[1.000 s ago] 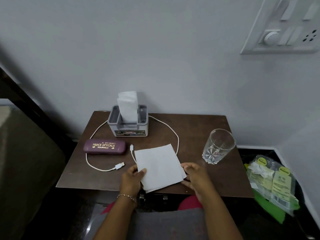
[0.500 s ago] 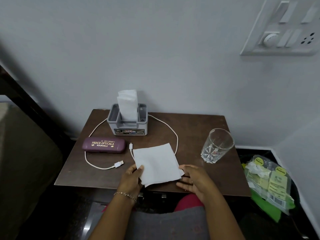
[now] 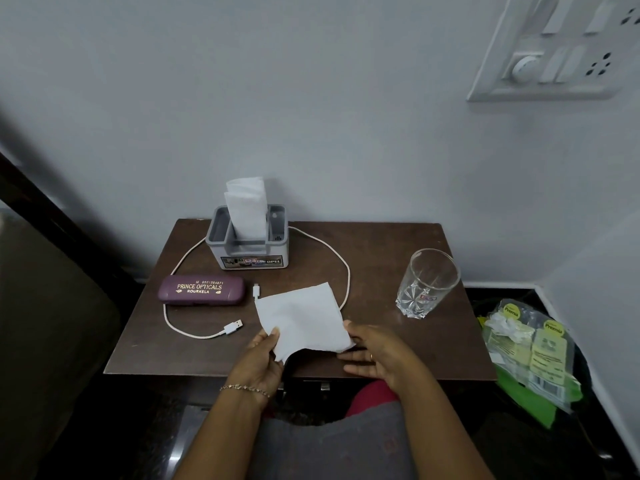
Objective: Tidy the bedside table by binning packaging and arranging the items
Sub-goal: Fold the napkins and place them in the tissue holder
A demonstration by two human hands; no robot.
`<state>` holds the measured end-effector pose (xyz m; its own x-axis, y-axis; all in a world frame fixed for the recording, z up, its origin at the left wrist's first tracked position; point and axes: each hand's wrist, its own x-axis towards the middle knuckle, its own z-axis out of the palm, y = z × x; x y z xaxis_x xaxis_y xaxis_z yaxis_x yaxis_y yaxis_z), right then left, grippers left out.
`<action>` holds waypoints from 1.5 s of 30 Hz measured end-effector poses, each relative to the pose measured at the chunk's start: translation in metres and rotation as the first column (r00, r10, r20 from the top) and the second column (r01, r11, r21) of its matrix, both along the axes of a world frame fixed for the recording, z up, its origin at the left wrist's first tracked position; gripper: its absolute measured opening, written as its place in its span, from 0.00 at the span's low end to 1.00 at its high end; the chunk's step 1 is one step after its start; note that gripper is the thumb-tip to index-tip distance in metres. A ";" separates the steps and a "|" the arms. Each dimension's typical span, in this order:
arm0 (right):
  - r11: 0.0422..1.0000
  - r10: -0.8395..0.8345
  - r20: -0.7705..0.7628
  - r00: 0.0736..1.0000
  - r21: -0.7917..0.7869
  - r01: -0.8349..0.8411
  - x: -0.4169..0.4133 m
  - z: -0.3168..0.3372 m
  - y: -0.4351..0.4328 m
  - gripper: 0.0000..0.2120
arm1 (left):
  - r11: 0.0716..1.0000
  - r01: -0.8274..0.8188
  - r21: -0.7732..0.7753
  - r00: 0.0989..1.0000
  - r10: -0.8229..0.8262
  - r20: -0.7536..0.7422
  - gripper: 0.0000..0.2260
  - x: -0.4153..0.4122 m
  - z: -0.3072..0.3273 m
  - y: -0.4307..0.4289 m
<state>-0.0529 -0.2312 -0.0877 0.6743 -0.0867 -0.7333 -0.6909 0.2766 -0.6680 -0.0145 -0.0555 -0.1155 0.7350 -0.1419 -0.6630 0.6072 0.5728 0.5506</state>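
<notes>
Left hand (image 3: 263, 355) pinches tissue (image 3: 301, 317), thumb on top; right hand (image 3: 377, 355) fingers straight, thumb at tissue edge.

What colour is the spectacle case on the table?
The spectacle case is dark purple with gold lettering, seen in the head view.

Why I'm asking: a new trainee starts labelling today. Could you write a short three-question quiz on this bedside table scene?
1. True or false: the purple spectacle case lies to the left of the white napkin.
2. What stands in the grey holder at the back of the table?
A. pens
B. folded white tissues
C. a phone
3. Short answer: which hand pinches the napkin's near corner?

Key: 1 true; 2 B; 3 the left hand.
</notes>
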 end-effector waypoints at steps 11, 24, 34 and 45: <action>0.998 0.039 0.003 0.999 -0.045 -0.039 -0.003 0.003 -0.002 0.10 | 0.959 0.079 0.274 0.997 -0.082 -0.001 0.15 -0.006 0.007 -0.004; 0.998 0.042 -0.002 0.999 0.037 -0.042 0.002 0.002 -0.002 0.06 | 0.909 0.295 0.294 0.950 -0.311 0.007 0.16 -0.034 0.008 -0.003; 0.968 -0.016 0.143 0.990 -0.246 0.051 0.005 -0.008 0.004 0.10 | 0.883 0.247 0.400 0.959 -0.281 0.029 0.12 -0.032 0.004 -0.012; 0.960 0.025 0.114 0.993 -0.280 0.008 0.007 -0.016 0.004 0.07 | 0.908 0.177 0.381 0.982 -0.190 -0.004 0.16 -0.027 -0.006 -0.010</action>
<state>-0.0458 -0.2270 -0.1041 0.7544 -0.2710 -0.5979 -0.6061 0.0623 -0.7930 -0.0411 -0.0655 -0.1218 0.7422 -0.0200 -0.6699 0.6597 0.1984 0.7249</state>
